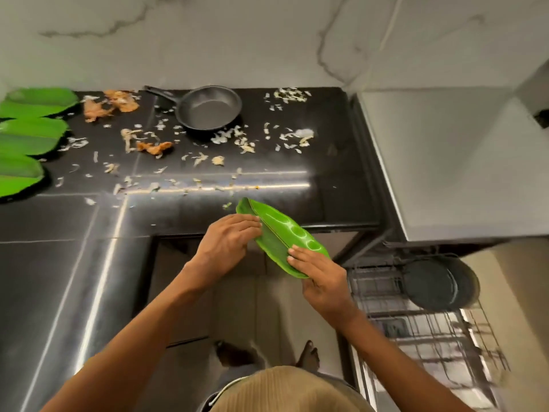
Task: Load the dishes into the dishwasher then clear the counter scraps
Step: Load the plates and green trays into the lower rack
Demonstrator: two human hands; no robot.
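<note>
Both hands hold a glossy green leaf-shaped plate (279,236) off the counter edge: left hand (227,242) pinches its left rim, right hand (319,273) grips its near end

Dim warm light, streaky glare on the black counter (267,179), possibly motion-blurred dishwasher rack (430,328), wide-angle bowing at edges.

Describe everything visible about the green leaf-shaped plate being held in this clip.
The green leaf-shaped plate is a long, pointed dish, glossy like plastic or melamine, with a raised rim and a dark midrib line. It looks free of scraps. It is held tilted in the air past the counter's front edge, near the open dishwasher rack. The left hand holds its left edge; the right hand grips its near end, fingers over the rim.
</note>
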